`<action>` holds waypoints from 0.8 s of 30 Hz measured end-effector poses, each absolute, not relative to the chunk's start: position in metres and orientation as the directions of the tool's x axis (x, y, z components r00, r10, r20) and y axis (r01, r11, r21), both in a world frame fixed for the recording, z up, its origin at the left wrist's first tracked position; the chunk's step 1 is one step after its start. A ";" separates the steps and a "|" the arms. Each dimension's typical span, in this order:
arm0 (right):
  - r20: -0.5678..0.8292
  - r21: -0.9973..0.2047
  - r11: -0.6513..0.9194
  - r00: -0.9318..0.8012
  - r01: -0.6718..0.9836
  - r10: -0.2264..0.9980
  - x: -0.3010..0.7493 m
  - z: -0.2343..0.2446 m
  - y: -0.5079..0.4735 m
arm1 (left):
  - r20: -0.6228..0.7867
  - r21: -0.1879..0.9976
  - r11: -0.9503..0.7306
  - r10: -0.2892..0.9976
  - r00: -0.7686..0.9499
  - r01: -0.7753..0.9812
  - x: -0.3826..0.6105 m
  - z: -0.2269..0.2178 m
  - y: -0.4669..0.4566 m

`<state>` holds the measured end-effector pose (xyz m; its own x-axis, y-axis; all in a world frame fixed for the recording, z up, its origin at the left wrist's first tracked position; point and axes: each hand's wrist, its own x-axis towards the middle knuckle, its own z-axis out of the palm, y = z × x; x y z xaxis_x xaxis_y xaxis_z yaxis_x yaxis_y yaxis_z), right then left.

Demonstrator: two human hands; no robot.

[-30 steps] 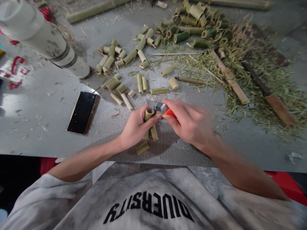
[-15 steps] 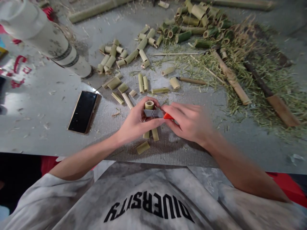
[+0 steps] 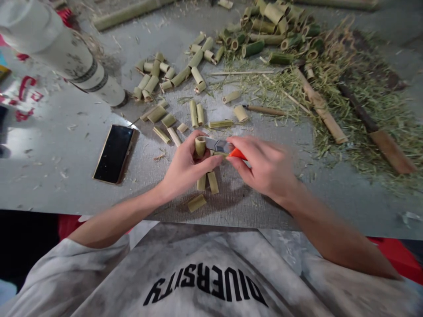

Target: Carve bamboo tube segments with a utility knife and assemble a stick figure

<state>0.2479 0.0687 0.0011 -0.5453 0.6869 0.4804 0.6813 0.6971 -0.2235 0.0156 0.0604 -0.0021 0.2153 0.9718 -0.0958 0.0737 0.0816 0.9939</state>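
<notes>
My left hand is closed round a short hollow bamboo piece, its open end facing up. In my right hand is a utility knife with an orange handle. The knife's grey blade points left, its tip at the bamboo's rim; whether it touches cannot be made out. My left thumb stretches right, toward the knife. Below the hands lie cut bamboo pieces, and one more bamboo piece sits near the table edge.
A phone lies at left, below a tall stack of white cups. Joined bamboo sections are beyond my hands. At right are green shavings, a wooden-handled blade, a thin carving tool and piled bamboo tubes.
The bamboo piece has shifted slightly left and tilted in my left hand. The knife blade has risen from across its front to its rim, the handle moving slightly right.
</notes>
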 end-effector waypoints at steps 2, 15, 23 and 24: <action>0.443 -0.223 0.709 -0.578 0.669 0.686 0.248 -0.002 0.071 | -0.084 0.996 0.070 0.966 0.245 0.063 0.015 0.000 0.061; 0.471 -0.134 0.719 -0.594 0.682 0.652 0.241 -0.003 0.067 | -0.056 0.996 0.033 0.955 0.292 0.082 0.017 0.001 0.060; 0.478 -0.206 0.650 -0.504 0.732 0.719 0.241 -0.002 0.063 | -0.063 0.997 0.051 0.974 0.218 0.061 0.015 -0.009 0.058; 0.478 -0.233 0.638 -0.485 0.734 0.732 0.242 -0.002 0.064 | -0.068 0.997 0.057 0.975 0.212 0.055 0.015 -0.011 0.058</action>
